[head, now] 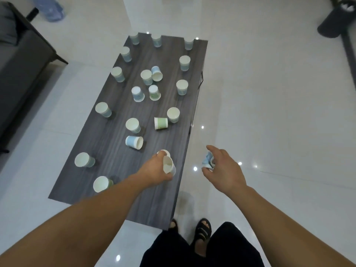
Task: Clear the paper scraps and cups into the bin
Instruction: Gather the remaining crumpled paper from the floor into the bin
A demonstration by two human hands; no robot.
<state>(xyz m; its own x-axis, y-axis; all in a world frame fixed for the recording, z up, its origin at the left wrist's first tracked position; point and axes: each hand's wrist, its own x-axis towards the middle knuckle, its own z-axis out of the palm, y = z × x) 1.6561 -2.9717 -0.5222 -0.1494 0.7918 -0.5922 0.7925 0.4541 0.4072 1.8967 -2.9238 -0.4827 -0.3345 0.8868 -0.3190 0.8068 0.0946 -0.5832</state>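
at the bench's near right edge: left hand (154, 166), grip curled round white cups (168, 164), seemingly two nested, just above the bench (107, 135)
right hand (223, 170): off the bench at 3 o'clock of the left; grip clenched on a crumpled blue piece (208, 161); cup or scrap, i cannot tell
loose cups: many, spread from 10 to 12 o'clock; the nearest cup (134, 142) lies on its side at 11 o'clock of the left hand
bin (335, 18): dark, far off at 1 o'clock
doing it well: nest each next cup into the stack; take near ones first; go to the bin once both grips are full
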